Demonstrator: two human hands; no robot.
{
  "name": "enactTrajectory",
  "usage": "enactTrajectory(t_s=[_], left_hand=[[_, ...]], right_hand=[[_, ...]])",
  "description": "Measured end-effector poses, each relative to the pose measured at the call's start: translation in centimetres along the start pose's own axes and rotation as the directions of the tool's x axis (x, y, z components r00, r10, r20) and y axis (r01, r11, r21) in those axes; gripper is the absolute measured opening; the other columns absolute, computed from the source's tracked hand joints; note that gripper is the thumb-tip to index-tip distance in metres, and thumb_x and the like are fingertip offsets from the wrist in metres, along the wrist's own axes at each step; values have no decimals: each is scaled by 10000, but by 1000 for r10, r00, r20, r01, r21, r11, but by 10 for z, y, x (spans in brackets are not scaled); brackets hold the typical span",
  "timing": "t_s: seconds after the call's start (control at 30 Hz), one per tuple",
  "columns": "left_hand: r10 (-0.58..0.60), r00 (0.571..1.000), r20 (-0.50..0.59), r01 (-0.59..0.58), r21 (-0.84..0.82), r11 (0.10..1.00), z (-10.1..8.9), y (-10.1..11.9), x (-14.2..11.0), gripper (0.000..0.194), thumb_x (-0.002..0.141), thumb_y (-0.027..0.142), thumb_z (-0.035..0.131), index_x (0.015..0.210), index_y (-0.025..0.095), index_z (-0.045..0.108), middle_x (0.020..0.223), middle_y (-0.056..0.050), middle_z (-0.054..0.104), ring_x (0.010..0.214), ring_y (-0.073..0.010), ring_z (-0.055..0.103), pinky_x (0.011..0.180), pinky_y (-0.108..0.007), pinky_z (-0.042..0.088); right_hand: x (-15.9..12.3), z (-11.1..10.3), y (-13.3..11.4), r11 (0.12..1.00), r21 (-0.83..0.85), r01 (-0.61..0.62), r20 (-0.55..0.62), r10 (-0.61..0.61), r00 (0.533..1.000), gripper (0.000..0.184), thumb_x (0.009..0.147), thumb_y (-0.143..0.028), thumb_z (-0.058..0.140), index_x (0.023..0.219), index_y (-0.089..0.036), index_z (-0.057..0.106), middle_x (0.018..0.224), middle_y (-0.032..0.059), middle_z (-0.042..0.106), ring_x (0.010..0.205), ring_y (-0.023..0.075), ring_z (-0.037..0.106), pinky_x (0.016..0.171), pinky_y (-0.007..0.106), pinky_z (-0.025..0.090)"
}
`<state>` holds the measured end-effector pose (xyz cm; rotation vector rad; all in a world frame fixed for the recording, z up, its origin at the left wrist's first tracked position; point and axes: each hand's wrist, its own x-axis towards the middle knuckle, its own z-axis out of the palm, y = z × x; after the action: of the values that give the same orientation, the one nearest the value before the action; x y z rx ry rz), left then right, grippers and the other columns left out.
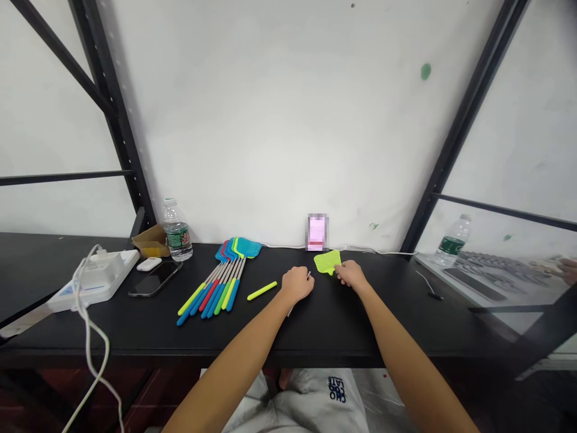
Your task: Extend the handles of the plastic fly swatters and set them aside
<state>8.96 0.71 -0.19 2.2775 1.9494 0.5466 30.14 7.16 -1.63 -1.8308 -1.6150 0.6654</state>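
The yellow-green swatter head [327,261] is near the back of the dark surface [360,337], right of its middle, its broad mesh end pointing toward 12 o'clock and its short neck toward 6. The right hand [351,274], at its 4 o'clock, is narrow, thumb and fingers pinching the head by the neck. The left hand [297,284], at the head's 8 o'clock, is curled closed around a thin metal rod [290,312]; the rod's long axis runs from 1 to 7 o'clock, one tip showing above the fist, the rest partly hidden by the hand and forearm. A loose yellow-green handle [262,291] lies at the left hand's 9 o'clock, angled from 2 to 8. Farther toward 9, a fanned row of swatters [220,279] points its heads toward 1 o'clock, coloured grips toward 7.
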Motion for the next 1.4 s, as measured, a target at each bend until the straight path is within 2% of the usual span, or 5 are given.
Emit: enactTrajectory(t_s=[0.17, 0.53, 0.8, 1.0, 1.4], left_hand=[[-64, 998, -21, 63, -28, 998, -2, -3, 1, 281, 880, 348, 441, 931, 194, 671, 1008, -118, 701, 923, -243, 659, 766, -320, 487], [-106, 993, -56, 100, -99, 990, -5, -6, 3, 308, 904, 350, 409, 935, 187, 668, 978, -108, 703, 900, -229, 664, 723, -295, 475], [-68, 996, -53, 66, -27, 997, -2, -4, 0, 301, 903, 333, 408, 948, 188, 667, 994, -117, 701, 929, -238, 660, 761, -309, 472], [-61, 998, -34, 61, -7, 998, -2, -4, 0, 302, 910, 338, 402, 969, 191, 659, 1016, -122, 698, 940, -252, 661, 783, -338, 476], [-2, 1000, -30, 3, 42, 999, -2, -3, -2, 281, 885, 350, 424, 899, 205, 665, 980, -108, 710, 905, -247, 670, 759, -329, 481]], right_hand=[[-12, 5, -13, 979, 180, 97, 180, -130, 975, 203, 794, -284, 592, 642, -152, 562, 526, 7, 587, 346, 72, 469, 312, 182, 282], [-33, 0, -27, 906, 345, 247, 453, -391, 801, 211, 746, -330, 662, 675, -150, 581, 514, -24, 567, 385, 62, 447, 349, 171, 301], [-42, 4, -33, 928, 359, 100, 586, -307, 750, 156, 673, -201, 574, 542, -156, 501, 432, -48, 447, 321, 37, 309, 307, 176, 139], [-46, 3, -40, 941, 338, 24, 597, -234, 768, 123, 638, -190, 521, 524, -146, 534, 391, -28, 446, 293, 49, 305, 292, 183, 135], [-32, 15, -31, 929, 369, 37, 488, -227, 843, 288, 811, -399, 565, 669, -148, 560, 457, -21, 511, 291, 64, 392, 262, 176, 163]])
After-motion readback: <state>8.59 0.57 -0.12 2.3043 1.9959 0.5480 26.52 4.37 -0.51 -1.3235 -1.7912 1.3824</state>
